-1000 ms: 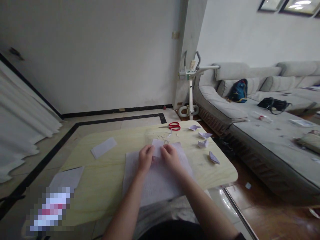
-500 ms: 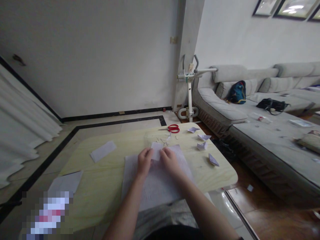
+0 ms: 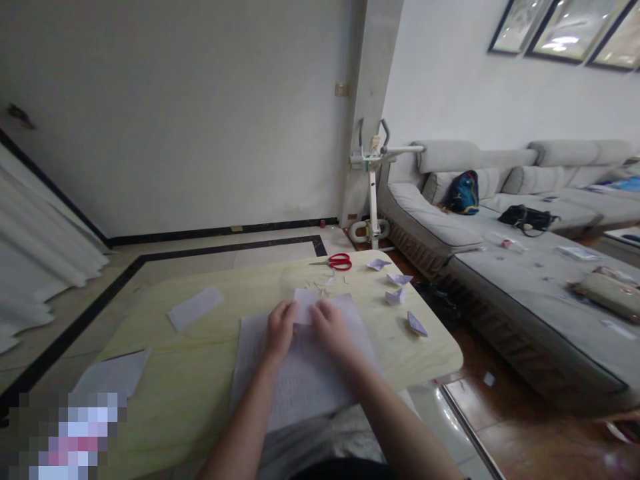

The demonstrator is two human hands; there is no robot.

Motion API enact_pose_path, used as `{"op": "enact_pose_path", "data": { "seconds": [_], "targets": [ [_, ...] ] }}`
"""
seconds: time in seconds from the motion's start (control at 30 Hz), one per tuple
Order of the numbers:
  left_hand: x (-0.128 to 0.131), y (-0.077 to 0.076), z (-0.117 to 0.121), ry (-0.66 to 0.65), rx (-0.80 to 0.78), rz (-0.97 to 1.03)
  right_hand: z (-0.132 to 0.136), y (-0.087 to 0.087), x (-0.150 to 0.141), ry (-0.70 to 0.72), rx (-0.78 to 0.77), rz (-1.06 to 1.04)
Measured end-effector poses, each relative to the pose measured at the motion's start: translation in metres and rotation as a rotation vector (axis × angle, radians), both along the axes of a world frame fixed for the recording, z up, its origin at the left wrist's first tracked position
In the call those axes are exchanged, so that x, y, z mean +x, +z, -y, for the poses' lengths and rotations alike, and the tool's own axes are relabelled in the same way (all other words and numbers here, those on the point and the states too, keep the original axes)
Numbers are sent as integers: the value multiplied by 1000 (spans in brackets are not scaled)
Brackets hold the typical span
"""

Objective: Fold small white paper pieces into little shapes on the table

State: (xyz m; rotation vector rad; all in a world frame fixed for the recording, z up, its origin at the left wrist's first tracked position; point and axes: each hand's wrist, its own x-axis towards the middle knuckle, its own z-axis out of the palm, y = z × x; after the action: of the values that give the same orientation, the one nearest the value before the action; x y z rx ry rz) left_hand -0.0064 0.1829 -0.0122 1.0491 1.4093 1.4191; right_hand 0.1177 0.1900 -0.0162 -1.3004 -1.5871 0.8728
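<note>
Between my two hands is a small folded piece of white paper (image 3: 303,308), held above a large printed sheet (image 3: 295,387) on the table. My left hand (image 3: 281,328) pinches its left edge. On the other side, my right hand (image 3: 331,328) grips the right edge with curled fingers. The fingertips under the paper are hidden. Just beyond it lie thin paper scraps (image 3: 320,289) and red-handled scissors (image 3: 339,262). Several folded paper boats stand along the right side, among them a nearer one (image 3: 417,325) and a farther one (image 3: 379,265).
The pale wooden table (image 3: 200,373) carries a folded white paper (image 3: 195,309) at left and another sheet (image 3: 113,373) at its left edge, beside a blurred-out patch. Right of the table stands a grey sofa (image 3: 530,300) with bags on it. Exercise equipment (image 3: 373,193) stands behind.
The view has turned slightly right and up, so everything sits further left and lower. Both hands keep their hold on the small paper, with little visible change in it.
</note>
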Motion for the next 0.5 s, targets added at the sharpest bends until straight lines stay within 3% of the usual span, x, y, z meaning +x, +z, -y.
{"op": "enact_pose_path", "data": {
  "seconds": [0.3,0.4,0.5],
  "targets": [
    [3,-6,-5,72,49,-53,-3,1,1,34,15,-4],
    [0,9,-3,163,128,-282,-6,0,2,9,3,-33],
    [-18,35,8,128,247,-609,-10,-4,3,63,-32,-66]
  ]
}}
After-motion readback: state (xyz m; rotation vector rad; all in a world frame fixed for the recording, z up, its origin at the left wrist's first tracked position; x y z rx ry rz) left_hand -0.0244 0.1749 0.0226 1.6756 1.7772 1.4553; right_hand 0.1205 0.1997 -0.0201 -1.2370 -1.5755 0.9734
